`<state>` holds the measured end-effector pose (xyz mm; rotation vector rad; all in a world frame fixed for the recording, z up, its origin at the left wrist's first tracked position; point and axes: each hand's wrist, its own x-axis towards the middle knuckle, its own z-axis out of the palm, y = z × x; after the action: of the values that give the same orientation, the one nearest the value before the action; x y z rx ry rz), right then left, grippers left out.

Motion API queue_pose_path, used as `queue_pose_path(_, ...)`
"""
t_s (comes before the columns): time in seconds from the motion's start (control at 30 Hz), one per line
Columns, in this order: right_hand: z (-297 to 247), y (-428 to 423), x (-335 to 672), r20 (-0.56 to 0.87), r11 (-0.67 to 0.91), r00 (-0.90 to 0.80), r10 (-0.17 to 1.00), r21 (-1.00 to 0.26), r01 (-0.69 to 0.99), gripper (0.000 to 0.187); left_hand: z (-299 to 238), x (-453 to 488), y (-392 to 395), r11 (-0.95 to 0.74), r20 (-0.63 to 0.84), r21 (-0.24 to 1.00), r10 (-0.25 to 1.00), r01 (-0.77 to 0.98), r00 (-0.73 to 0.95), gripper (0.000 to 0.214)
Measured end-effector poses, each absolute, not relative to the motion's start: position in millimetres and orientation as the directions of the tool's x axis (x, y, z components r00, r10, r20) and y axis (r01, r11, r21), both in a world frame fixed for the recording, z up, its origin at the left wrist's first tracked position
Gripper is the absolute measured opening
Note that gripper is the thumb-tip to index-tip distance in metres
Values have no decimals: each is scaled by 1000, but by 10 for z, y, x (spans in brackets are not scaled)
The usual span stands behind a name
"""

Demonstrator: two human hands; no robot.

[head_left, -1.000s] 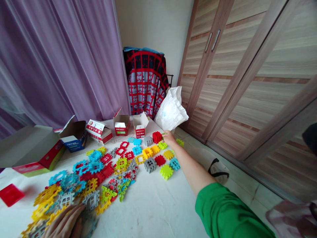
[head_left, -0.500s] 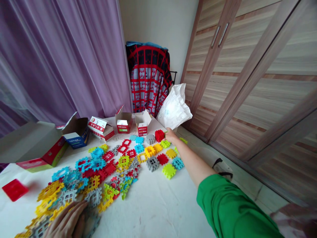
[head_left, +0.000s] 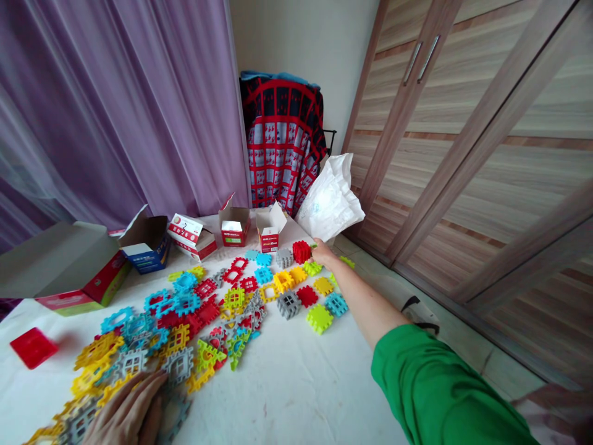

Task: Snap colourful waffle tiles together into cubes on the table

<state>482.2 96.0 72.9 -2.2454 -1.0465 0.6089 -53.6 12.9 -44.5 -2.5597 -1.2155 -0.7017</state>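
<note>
My left hand (head_left: 132,408) lies with its fingers stretched out over the near end of a pile of plastic interlocking pieces, beside a grey window piece (head_left: 178,366) and a yellow piece (head_left: 96,349). At the far right edge of the table, my right hand (head_left: 324,252) is beside a red toothed block (head_left: 301,251). Its fingers look closed, with a speck of green at the tips too small to identify. Just nearer lie a lime green piece (head_left: 312,267) and a yellow toothed piece (head_left: 323,285). A grey window cube (head_left: 288,304) stands close by.
Open cardboard boxes line the back: a large one (head_left: 88,284), a blue one (head_left: 151,255), a red-and-white one (head_left: 189,238) and small red ones (head_left: 269,240). A white bag (head_left: 331,201) leans past the far corner. A red square tray (head_left: 33,348) lies left.
The view has shifted slightly, so the table appears a little further right. Both hands stay in nearly the same places among the pieces.
</note>
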Motion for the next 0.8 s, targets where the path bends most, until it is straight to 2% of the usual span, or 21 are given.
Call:
queue_pose_path(0.3, 734, 947, 4806, -175, -537, 586, 791, -657, 529, 71, -383, -504, 120, -634, 535, -6, 651, 773, 538, 40)
queue_pose_path(0.53, 777, 923, 4812, -113, -522, 574, 811, -583, 622, 70, -405, -509, 107, -619, 514, 6, 675, 785, 528, 41)
queue_pose_path(0.7, 884, 744, 4765, -26, -460, 501, 865, -438, 772, 40, -417, -499, 107, -626, 517, -15, 663, 780, 542, 41)
queue_pose_path(0.8, 926, 659, 4706, -31, -398, 411, 911, -327, 857, 27, -394, -485, 107, -628, 521, -29, 655, 778, 548, 40)
